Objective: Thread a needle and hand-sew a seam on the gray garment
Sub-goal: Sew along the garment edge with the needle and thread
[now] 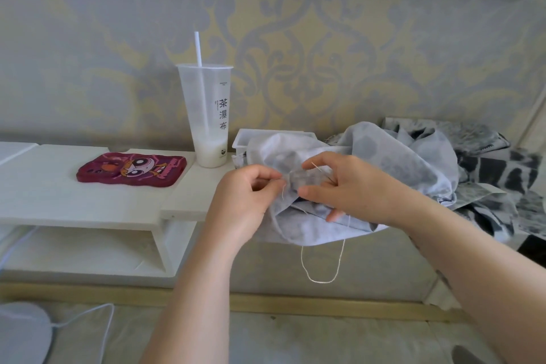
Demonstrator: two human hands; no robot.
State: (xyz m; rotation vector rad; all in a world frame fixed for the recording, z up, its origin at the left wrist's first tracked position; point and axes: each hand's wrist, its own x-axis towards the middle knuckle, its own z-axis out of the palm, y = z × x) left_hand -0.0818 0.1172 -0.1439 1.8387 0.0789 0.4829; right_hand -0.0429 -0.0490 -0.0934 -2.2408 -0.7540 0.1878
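The gray patterned garment (393,154) is bunched up in front of me, held off the surface by both hands. My left hand (251,198) pinches a fold of the cloth at its left edge, fingers curled. My right hand (348,186) grips the garment from the right, thumb under and fingers over it, and a thin needle (317,167) shows by its index finger. A pale thread (322,269) hangs in a loop below the cloth. Another short thread end sticks out near my left fingertips.
A tall plastic cup (208,127) with a straw stands on the white shelf (88,201), beside a dark red cartoon phone case (133,170). A white box (240,142) sits behind the garment. Black-and-white fabric (496,174) is piled at the right. Cables lie at the lower left.
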